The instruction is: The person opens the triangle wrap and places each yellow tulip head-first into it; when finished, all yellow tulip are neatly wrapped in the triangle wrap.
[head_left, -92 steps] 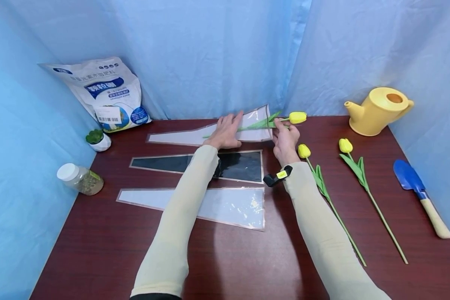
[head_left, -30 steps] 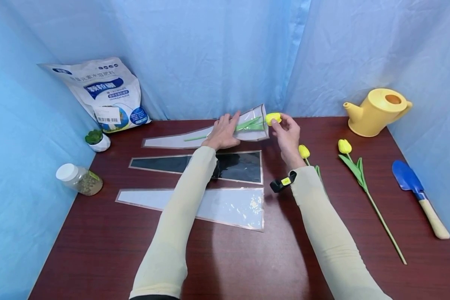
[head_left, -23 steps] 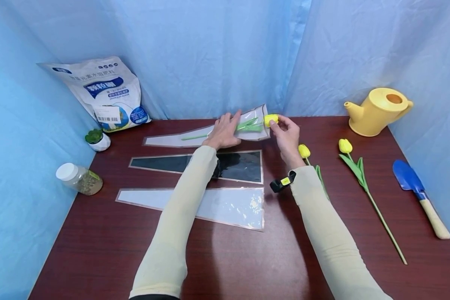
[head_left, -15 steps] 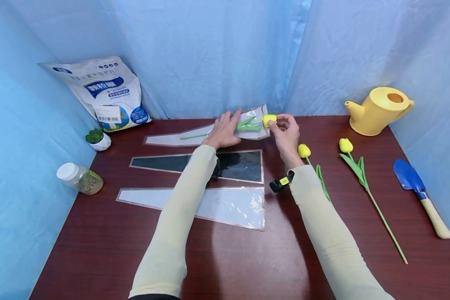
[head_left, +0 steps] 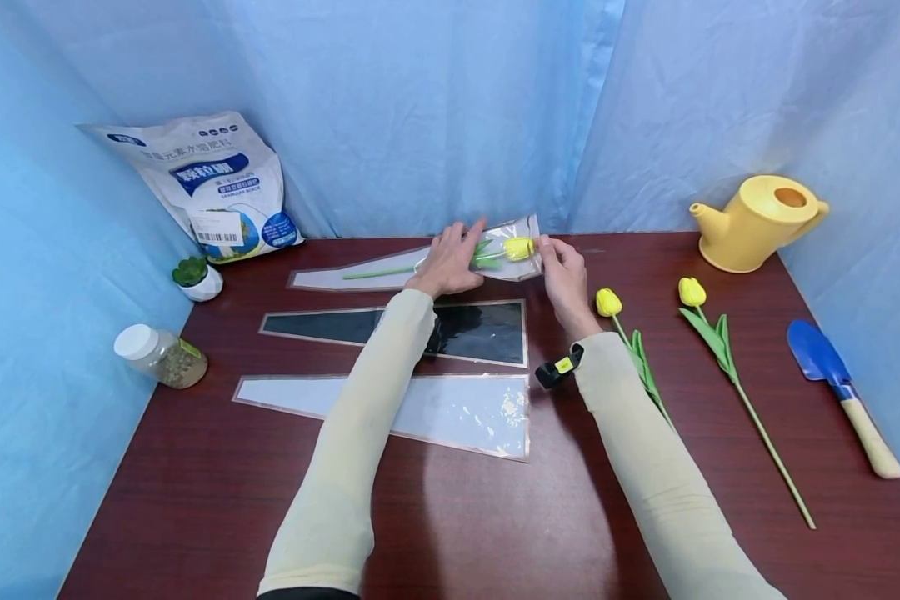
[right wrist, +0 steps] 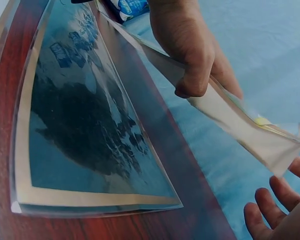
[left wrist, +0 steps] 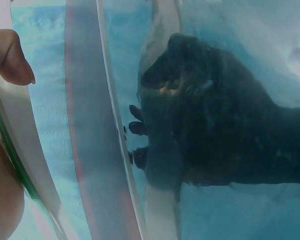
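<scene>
One yellow tulip [head_left: 519,248] lies in a clear-fronted white flower sleeve [head_left: 322,278], stem toward the narrow end, bloom just inside the wide mouth. My left hand [head_left: 448,260] rests spread across the sleeve, covering part of stem and leaves; its thumb lies along the near side in the right wrist view. At the mouth, just right of the bloom, are the fingertips of my right hand [head_left: 566,275]; beside the sleeve's end [right wrist: 280,160] they look loosely extended. Two more tulips, one nearer [head_left: 609,302] and one farther right [head_left: 692,292], lie on the table.
A black sleeve [head_left: 480,333] and another white sleeve [head_left: 457,412] lie nearer. Left stand a fertilizer bag [head_left: 217,187], a small potted succulent [head_left: 198,279] and a tipped jar [head_left: 161,357]. Right are a yellow watering can [head_left: 750,223] and a blue trowel [head_left: 821,354].
The tulip has slid leftward until its bloom is inside the sleeve. My right hand has moved left with it and let go of the bloom. My left hand has stayed on the sleeve.
</scene>
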Action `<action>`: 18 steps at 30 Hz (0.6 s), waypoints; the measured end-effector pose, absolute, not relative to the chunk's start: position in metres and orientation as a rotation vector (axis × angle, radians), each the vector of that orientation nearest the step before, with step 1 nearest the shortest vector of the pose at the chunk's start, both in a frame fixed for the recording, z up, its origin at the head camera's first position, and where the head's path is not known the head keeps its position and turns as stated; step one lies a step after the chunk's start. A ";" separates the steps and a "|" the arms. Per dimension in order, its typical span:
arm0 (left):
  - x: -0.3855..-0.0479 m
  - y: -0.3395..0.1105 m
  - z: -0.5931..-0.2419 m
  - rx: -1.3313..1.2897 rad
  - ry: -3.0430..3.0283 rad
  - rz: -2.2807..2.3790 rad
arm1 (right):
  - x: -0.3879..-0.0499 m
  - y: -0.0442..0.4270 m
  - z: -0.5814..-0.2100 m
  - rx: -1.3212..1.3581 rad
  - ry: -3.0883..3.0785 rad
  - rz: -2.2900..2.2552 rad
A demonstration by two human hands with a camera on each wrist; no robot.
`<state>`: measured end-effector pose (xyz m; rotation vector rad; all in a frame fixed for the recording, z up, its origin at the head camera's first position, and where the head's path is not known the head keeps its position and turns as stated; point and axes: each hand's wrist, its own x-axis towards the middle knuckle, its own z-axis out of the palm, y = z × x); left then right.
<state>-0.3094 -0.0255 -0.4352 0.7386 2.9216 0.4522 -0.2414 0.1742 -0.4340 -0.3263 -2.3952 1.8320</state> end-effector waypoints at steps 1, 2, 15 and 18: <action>-0.309 -0.025 -0.435 0.736 2.924 0.449 | -0.241 0.174 -0.434 -0.326 -2.402 1.843; -0.309 -0.025 -0.435 0.734 2.927 0.446 | -0.241 0.173 -0.434 -0.324 -2.402 1.856; -0.310 -0.033 -0.437 0.749 2.940 0.425 | -0.244 0.165 -0.437 -0.294 -2.356 1.810; -0.312 -0.037 -0.438 0.754 2.934 0.427 | -0.247 0.164 -0.437 -0.314 -2.378 1.759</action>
